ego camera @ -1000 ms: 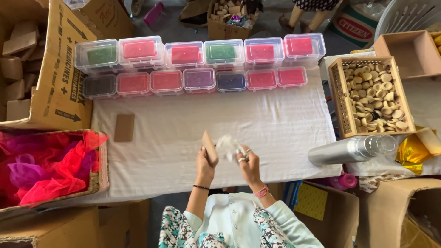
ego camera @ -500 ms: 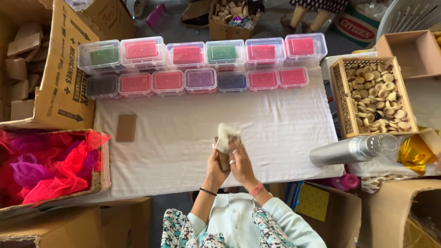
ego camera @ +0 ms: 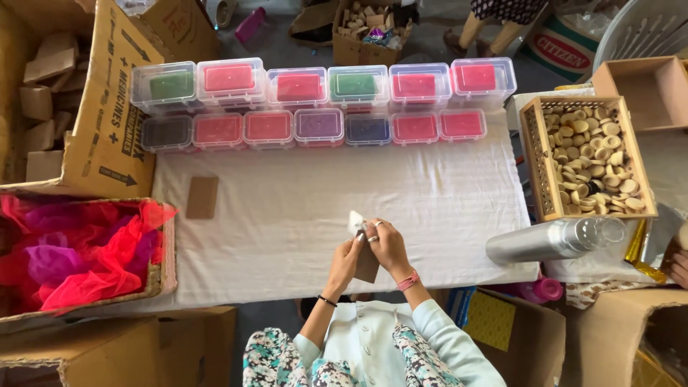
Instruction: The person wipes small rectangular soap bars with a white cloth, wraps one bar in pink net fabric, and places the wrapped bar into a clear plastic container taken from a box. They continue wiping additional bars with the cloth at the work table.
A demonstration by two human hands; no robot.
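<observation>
From the head camera, looking straight down, the person's left hand [ego camera: 345, 262] and right hand [ego camera: 388, 246] were pressed together over the near edge of the white cloth-covered table [ego camera: 301, 215], both grasping a small brown card [ego camera: 367, 264] between them, with a scrap of clear white wrapping [ego camera: 355, 221] sticking up just above the fingers. The card stood roughly on edge, lifted slightly off the cloth. A second brown card [ego camera: 202, 197] lay flat on the cloth well to the left, apart from both hands. Along the far side of the table ran two rows of clear lidded boxes [ego camera: 322, 107] holding red, pink, green and purple blocks. To the right sat a wooden crate of pale round wooden pieces [ego camera: 588, 159], and just below it a silver metal bottle [ego camera: 552, 240] lay on its side. On the left, a cardboard box held bright pink and red netting [ego camera: 79, 258]
</observation>
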